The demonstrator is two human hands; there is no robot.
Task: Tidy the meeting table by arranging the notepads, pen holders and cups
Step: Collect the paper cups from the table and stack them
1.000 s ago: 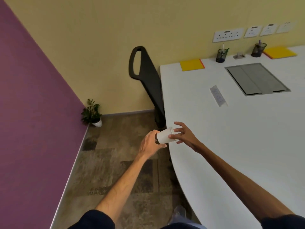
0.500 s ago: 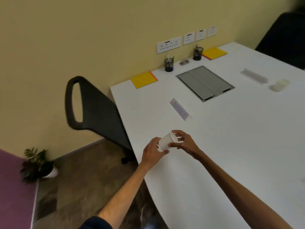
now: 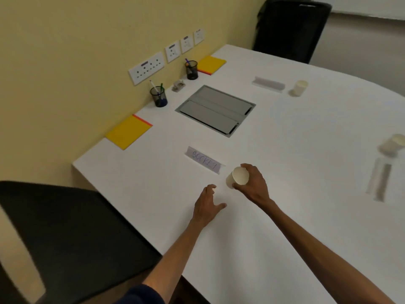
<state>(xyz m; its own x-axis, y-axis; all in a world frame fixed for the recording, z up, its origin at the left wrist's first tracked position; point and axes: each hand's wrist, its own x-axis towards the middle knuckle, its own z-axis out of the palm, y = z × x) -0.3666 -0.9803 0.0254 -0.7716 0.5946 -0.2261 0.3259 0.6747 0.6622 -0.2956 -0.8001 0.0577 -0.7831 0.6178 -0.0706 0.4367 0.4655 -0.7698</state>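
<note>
– Just beside the SOCKET name card (image 3: 205, 160), over the table (image 3: 285, 227): that is where the paper cup (image 3: 237, 177) is now. A second ago it was out past the table's edge, above the floor, with both hands on it.

– And now only one hand has it?

– Yes. The right hand (image 3: 252, 186) grips it alone, fingers and thumb curled round the wall, and the cup is tilted so its mouth faces the camera. The left hand (image 3: 207, 205) has let go and hangs just beside it with loose, spread fingers, holding nothing.

– Is the cup down yet?

– I cannot tell whether its base touches the table. It is tilted, so I would judge it not yet set down.

– So what does that mean for the tidying?

– The handover looks finished, and I'd say the cup is about to be stood at this seat, next to the card. The two other cups (image 3: 299, 87) (image 3: 392, 144) already sit by cards further round, so this would match them.

– The rest?

– Both yellow notepads (image 3: 128, 132) (image 3: 211, 65) and both pen holders (image 3: 158, 97) (image 3: 192, 70) lie along the wall side, as they did a second ago. This cup seems to be among the last things left to place.
</note>
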